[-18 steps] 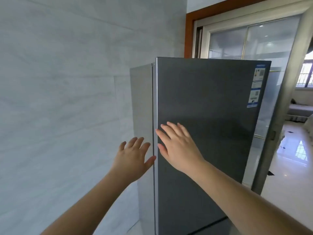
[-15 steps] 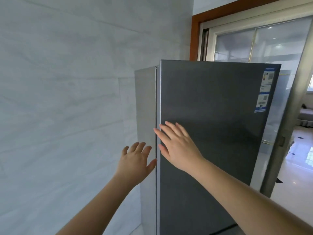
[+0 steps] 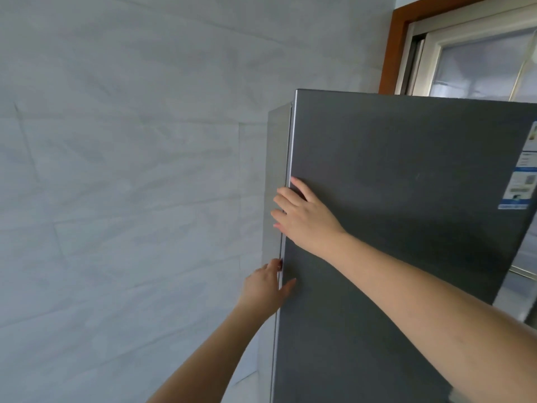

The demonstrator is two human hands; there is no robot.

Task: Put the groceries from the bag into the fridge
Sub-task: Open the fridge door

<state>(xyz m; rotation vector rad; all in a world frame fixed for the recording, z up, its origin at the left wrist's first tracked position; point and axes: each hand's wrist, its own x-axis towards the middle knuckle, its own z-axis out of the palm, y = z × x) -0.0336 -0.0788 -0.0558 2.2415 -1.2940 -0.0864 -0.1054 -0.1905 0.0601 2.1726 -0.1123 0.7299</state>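
Observation:
A tall dark grey fridge (image 3: 406,170) stands against the wall with its door shut. My right hand (image 3: 305,216) lies on the door front, its fingers hooked over the door's left edge. Lower down, my left hand (image 3: 261,289) pinches the same edge, thumb on the door front and fingers tucked behind it. Neither the bag nor any groceries are in view.
A pale marbled tile wall (image 3: 130,170) runs close along the fridge's left side. Behind the fridge at the upper right is a frosted glass sliding door (image 3: 479,62) in a brown wooden frame. Label stickers (image 3: 520,181) sit on the fridge door's right edge.
Both hands have moved in from hovering open in front of the fridge and now take hold of the door's left edge. The view has swung left and come closer.

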